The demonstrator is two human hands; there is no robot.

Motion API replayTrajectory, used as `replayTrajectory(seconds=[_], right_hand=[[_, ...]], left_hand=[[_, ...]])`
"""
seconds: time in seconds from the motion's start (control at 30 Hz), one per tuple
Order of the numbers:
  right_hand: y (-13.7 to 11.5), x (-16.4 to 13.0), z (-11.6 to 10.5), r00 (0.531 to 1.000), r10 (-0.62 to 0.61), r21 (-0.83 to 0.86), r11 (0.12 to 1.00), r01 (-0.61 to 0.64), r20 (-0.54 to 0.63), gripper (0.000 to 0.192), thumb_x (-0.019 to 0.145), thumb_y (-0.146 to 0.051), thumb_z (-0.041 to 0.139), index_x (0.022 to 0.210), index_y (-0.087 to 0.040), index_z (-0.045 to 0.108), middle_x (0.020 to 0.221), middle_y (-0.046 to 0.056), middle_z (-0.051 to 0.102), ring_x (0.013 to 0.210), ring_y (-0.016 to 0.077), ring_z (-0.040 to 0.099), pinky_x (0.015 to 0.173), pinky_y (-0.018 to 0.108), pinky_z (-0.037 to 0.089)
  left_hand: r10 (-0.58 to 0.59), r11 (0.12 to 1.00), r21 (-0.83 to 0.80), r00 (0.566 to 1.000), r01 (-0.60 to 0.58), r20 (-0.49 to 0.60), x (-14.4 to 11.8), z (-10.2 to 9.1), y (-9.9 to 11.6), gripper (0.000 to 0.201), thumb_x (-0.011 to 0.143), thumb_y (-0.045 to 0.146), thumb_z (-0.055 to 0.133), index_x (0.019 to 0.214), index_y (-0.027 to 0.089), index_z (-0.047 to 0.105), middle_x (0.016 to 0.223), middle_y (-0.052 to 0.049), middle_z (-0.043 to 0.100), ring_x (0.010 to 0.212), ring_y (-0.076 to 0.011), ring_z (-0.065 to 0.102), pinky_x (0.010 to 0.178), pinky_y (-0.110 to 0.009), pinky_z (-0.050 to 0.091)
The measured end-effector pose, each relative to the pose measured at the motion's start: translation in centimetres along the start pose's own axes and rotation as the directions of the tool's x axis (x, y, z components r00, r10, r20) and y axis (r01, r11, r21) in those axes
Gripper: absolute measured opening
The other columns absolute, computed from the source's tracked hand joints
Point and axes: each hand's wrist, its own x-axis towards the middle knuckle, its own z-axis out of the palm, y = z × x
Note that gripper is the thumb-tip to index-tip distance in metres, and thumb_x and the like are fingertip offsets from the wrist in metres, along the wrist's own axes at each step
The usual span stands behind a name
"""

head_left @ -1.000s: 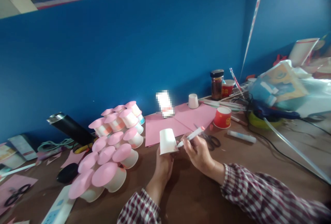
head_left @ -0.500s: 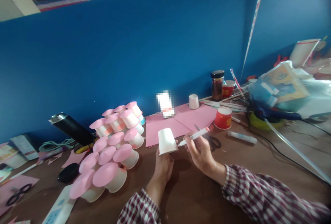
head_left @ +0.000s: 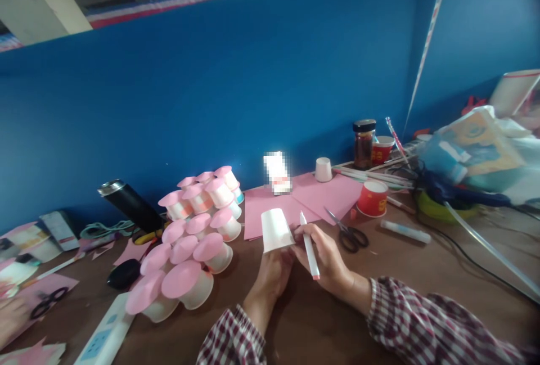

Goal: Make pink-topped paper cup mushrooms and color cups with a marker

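Note:
My left hand [head_left: 272, 275] is closed around a plain white paper cup [head_left: 276, 230] from below. The cup is upside down, slightly tilted, its wider rim toward me. Just to the right, my right hand [head_left: 327, 258] grips a white marker [head_left: 310, 249] with a red end. Its narrow tip points up and away, and the red end points down toward me. The right fingertips are close to the cup's rim; I cannot tell if they touch it. Pink paper sheets [head_left: 270, 213] lie behind the cup, and black-handled scissors [head_left: 353, 239] rest beyond my right hand.
Several paper cups topped with pink discs [head_left: 188, 280] stand at left, near a black bottle [head_left: 133, 204] and a power strip [head_left: 105, 331]. Red paper cup [head_left: 372, 199], another marker [head_left: 405, 231] and plastic bag [head_left: 476, 145] are at right. Another person's hand [head_left: 12, 317] shows at far left.
The marker has swung in my right hand from pointing at the cup to standing more upright, tip away from me. Another person's hand has appeared at far left. The view has shifted slightly.

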Motion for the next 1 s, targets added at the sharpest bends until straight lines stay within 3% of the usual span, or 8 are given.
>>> replayTrajectory(seconds=[0.2,0.3,0.37,0.43,0.5,0.63,0.77,1.0], right_hand=[[0.1,-0.1,-0.2,1.0,0.013,-0.015,1.0,-0.014,-0.009,0.022,0.077,-0.014,0.057,0.097,-0.021,0.052,0.083,0.003,0.059,0.069,0.0147,0.06,0.066,0.025,0.05],[0.3,0.2,-0.9,1.0,-0.012,-0.069,0.998,0.011,-0.012,0.022,0.079,-0.015,0.056,0.099,-0.021,0.052,0.082,0.002,0.059,0.068,0.0147,0.059,0.064,0.025,0.05],[0.4,0.5,-1.4,0.998,-0.054,-0.139,0.989,0.051,-0.014,0.02,0.08,-0.015,0.055,0.099,-0.021,0.053,0.083,0.003,0.059,0.07,0.0155,0.059,0.066,0.026,0.05],[0.7,0.8,-1.9,0.995,-0.095,-0.218,0.972,0.089,-0.016,0.018,0.081,-0.015,0.054,0.098,-0.021,0.053,0.084,0.004,0.058,0.072,0.0165,0.058,0.067,0.028,0.049],[0.9,1.0,-2.2,0.99,-0.142,-0.286,0.949,0.134,-0.005,0.015,0.082,-0.014,0.052,0.097,-0.02,0.053,0.083,0.004,0.058,0.073,0.0174,0.057,0.067,0.029,0.048],[1.1,1.0,-2.3,0.967,-0.219,-0.391,0.885,0.252,0.127,0.02,0.084,-0.012,0.047,0.101,-0.019,0.055,0.086,0.007,0.058,0.077,0.02,0.057,0.068,0.031,0.046],[1.1,0.7,-2.1,0.937,-0.25,-0.422,0.843,0.334,0.244,0.021,0.084,-0.012,0.046,0.101,-0.019,0.056,0.081,0.007,0.058,0.076,0.0207,0.056,0.067,0.032,0.046],[0.8,0.5,-1.8,0.916,-0.258,-0.429,0.821,0.376,0.309,0.018,0.085,-0.012,0.045,0.098,-0.019,0.056,0.08,0.006,0.057,0.075,0.0192,0.054,0.066,0.03,0.045]], left_hand=[[-0.037,0.997,-0.061,0.999,0.039,0.029,0.0,0.4,-0.7,0.015,0.076,0.031,0.057,0.077,0.018,0.064,0.086,-0.008,0.067,0.085,-0.0217,0.062,0.077,-0.033,0.05],[-0.007,1.0,0.019,1.0,0.007,0.014,0.0,0.3,-0.9,0.024,0.076,0.034,0.06,0.091,0.015,0.062,0.089,-0.009,0.067,0.083,-0.0205,0.062,0.076,-0.032,0.05],[0.082,0.99,0.115,0.995,-0.075,-0.055,-0.1,0.2,-0.8,0.044,0.074,0.034,0.065,0.113,0.016,0.053,0.099,-0.01,0.066,0.085,-0.0206,0.063,0.075,-0.032,0.05],[0.18,0.968,0.195,0.979,-0.158,-0.098,-0.1,0.1,-0.6,0.07,0.072,0.032,0.068,0.132,0.022,0.033,0.113,-0.011,0.061,0.092,-0.021,0.063,0.077,-0.032,0.05],[0.262,0.94,0.255,0.957,-0.224,-0.123,-0.1,0.0,-0.4,0.082,0.071,0.03,0.069,0.138,0.024,0.021,0.122,-0.013,0.056,0.1,-0.0216,0.061,0.081,-0.032,0.05],[0.352,0.874,0.405,0.925,-0.269,-0.146,-0.1,-0.3,-0.3,0.078,0.069,0.026,0.07,0.136,0.02,0.031,0.125,-0.015,0.055,0.111,-0.0255,0.056,0.089,-0.035,0.045],[0.343,0.833,0.521,0.912,-0.185,-0.225,0.0,-0.7,-0.4,0.068,0.064,0.022,0.071,0.127,0.02,0.046,0.126,-0.013,0.056,0.118,-0.0299,0.05,0.094,-0.036,0.04],[0.29,0.817,0.562,0.933,-0.126,-0.213,0.0,-0.9,-0.4,0.064,0.068,0.015,0.061,0.13,0.022,0.045,0.119,-0.01,0.062,0.108,-0.0265,0.057,0.086,-0.031,0.043]])
